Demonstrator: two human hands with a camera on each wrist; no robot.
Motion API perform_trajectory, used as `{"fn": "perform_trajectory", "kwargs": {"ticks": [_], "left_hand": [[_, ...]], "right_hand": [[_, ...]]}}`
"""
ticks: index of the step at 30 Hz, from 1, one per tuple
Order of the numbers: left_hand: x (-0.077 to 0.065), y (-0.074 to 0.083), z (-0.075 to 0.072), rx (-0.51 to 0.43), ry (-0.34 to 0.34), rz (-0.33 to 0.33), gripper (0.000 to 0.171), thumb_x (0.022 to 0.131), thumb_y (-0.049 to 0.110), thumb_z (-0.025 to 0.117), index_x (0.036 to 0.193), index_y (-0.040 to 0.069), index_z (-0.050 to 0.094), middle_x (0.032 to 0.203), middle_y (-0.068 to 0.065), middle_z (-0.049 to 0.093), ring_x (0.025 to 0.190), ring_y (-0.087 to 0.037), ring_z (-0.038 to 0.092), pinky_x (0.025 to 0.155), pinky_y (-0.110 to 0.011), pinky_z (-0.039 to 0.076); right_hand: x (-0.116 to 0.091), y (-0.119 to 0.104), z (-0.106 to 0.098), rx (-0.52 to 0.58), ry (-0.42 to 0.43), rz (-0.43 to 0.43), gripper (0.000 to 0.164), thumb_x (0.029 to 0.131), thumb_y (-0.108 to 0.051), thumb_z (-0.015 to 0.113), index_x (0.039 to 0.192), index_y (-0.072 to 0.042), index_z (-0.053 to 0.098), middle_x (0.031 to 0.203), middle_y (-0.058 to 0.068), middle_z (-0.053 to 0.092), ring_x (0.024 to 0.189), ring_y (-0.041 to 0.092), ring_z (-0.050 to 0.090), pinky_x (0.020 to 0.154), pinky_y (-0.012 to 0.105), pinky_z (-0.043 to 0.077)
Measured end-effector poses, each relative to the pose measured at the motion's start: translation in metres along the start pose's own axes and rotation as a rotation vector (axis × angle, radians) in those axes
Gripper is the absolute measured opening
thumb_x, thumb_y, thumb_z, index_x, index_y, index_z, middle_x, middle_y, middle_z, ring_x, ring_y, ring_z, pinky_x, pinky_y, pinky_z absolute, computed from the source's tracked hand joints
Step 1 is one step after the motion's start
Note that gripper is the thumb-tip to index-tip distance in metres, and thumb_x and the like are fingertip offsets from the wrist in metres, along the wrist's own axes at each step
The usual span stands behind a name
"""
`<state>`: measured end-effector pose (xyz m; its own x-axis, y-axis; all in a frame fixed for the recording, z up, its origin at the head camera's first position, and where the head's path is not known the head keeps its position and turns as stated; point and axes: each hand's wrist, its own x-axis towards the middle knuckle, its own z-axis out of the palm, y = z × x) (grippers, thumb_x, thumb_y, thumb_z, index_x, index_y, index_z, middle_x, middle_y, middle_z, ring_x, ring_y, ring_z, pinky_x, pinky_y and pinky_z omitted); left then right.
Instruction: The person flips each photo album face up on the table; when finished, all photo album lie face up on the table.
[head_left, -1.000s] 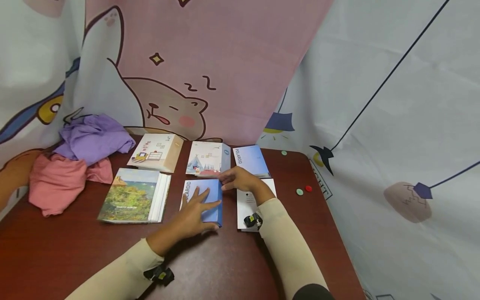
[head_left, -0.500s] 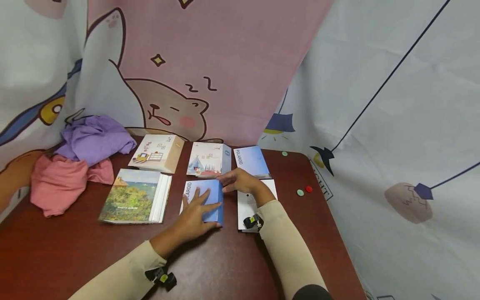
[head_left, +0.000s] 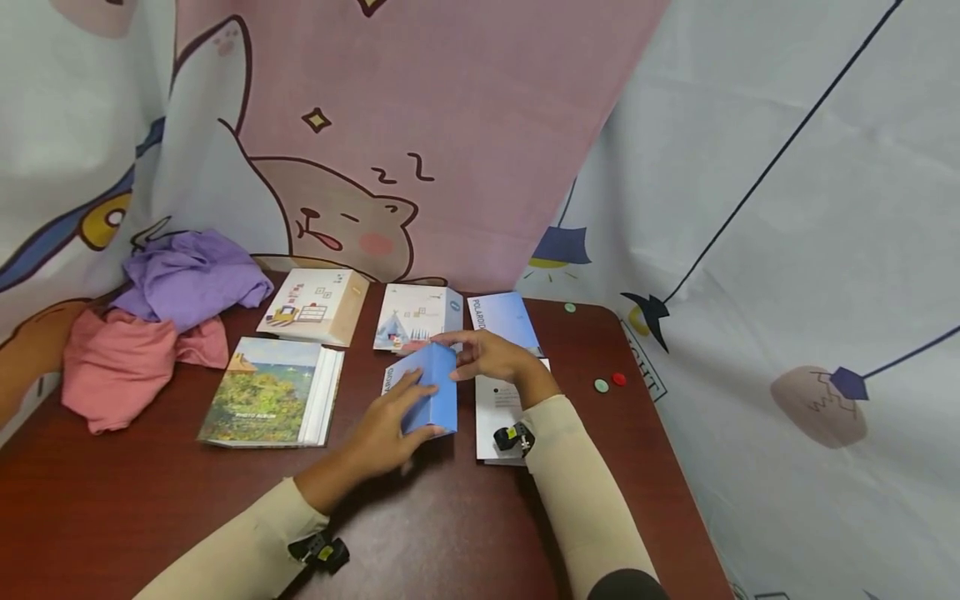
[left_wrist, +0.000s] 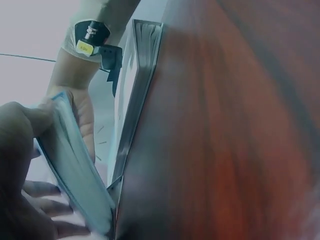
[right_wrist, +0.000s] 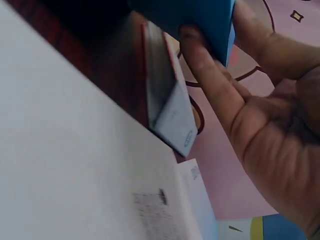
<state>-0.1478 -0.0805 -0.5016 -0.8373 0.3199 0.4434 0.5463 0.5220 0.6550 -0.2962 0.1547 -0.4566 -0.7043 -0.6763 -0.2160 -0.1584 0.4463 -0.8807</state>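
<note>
A blue photo album (head_left: 441,390) marked POLAROID is tilted with its right side raised off the table. My left hand (head_left: 386,432) spreads its fingers over the cover and hooks its thumb at the near edge. At the far right corner my right hand (head_left: 491,354) pinches the album. The left wrist view shows the page edges of the album (left_wrist: 75,155) between thumb and fingers. Seen from the right wrist, a blue corner of the album (right_wrist: 195,22) sits between thumb and fingertips. Beneath my right wrist lies a white album (head_left: 495,417).
Behind are a cream album (head_left: 307,302), a white tent-print album (head_left: 412,312) and another blue album (head_left: 502,318). A landscape photo album (head_left: 262,396) lies left, near purple cloth (head_left: 191,275) and pink cloth (head_left: 120,362). A red disc (head_left: 618,379) and green discs (head_left: 602,386) lie right.
The blue album, flat on the table before, is now lifted and tilted up on its right side. Both hands have tightened on it, and the right hand has risen slightly.
</note>
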Motion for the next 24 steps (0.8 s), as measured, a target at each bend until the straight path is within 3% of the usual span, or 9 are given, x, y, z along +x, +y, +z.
{"fn": "perform_trajectory", "kwargs": {"ticks": [5, 10, 14, 18, 24], "left_hand": [[0.001, 0.002, -0.005, -0.048, 0.015, 0.039, 0.059, 0.094, 0.020, 0.088, 0.145, 0.003, 0.064, 0.163, -0.033, 0.050, 0.146, -0.053, 0.056, 0.109, -0.064, 0.056], [0.000, 0.002, -0.006, -0.102, 0.038, 0.055, 0.060, 0.094, 0.017, 0.088, 0.145, 0.002, 0.061, 0.164, -0.032, 0.050, 0.145, -0.050, 0.058, 0.106, -0.063, 0.057], [-0.001, 0.000, -0.005, -0.132, 0.055, 0.058, 0.061, 0.094, 0.015, 0.087, 0.145, -0.001, 0.059, 0.165, -0.033, 0.048, 0.140, -0.048, 0.062, 0.101, -0.060, 0.060], [-0.001, 0.000, -0.005, -0.173, 0.092, 0.048, 0.068, 0.088, 0.015, 0.091, 0.145, -0.003, 0.058, 0.160, -0.035, 0.053, 0.122, -0.042, 0.073, 0.092, -0.054, 0.066], [0.003, 0.002, -0.005, -0.112, 0.164, 0.041, 0.074, 0.083, 0.021, 0.096, 0.144, 0.003, 0.059, 0.136, -0.026, 0.071, 0.104, -0.029, 0.076, 0.081, -0.043, 0.066]], "right_hand": [[-0.006, -0.006, -0.007, 0.052, -0.101, -0.019, 0.086, 0.095, 0.000, 0.080, 0.170, -0.016, 0.040, 0.162, 0.018, 0.059, 0.139, 0.034, 0.068, 0.111, 0.042, 0.059], [-0.008, -0.008, -0.009, 0.095, -0.118, -0.084, 0.088, 0.093, 0.008, 0.078, 0.170, -0.010, 0.040, 0.156, 0.023, 0.063, 0.131, 0.031, 0.073, 0.103, 0.039, 0.063], [-0.007, -0.009, -0.007, 0.139, -0.044, -0.124, 0.083, 0.090, 0.013, 0.079, 0.165, -0.006, 0.048, 0.128, 0.021, 0.077, 0.110, 0.020, 0.078, 0.091, 0.035, 0.065], [-0.004, -0.011, -0.001, 0.098, 0.072, -0.152, 0.073, 0.090, 0.007, 0.083, 0.157, -0.009, 0.060, 0.111, 0.009, 0.078, 0.096, 0.015, 0.074, 0.084, 0.033, 0.063], [0.005, -0.017, 0.008, -0.010, 0.157, -0.196, 0.065, 0.091, -0.001, 0.086, 0.153, -0.009, 0.064, 0.103, 0.020, 0.080, 0.092, 0.015, 0.074, 0.081, 0.036, 0.063]]}}
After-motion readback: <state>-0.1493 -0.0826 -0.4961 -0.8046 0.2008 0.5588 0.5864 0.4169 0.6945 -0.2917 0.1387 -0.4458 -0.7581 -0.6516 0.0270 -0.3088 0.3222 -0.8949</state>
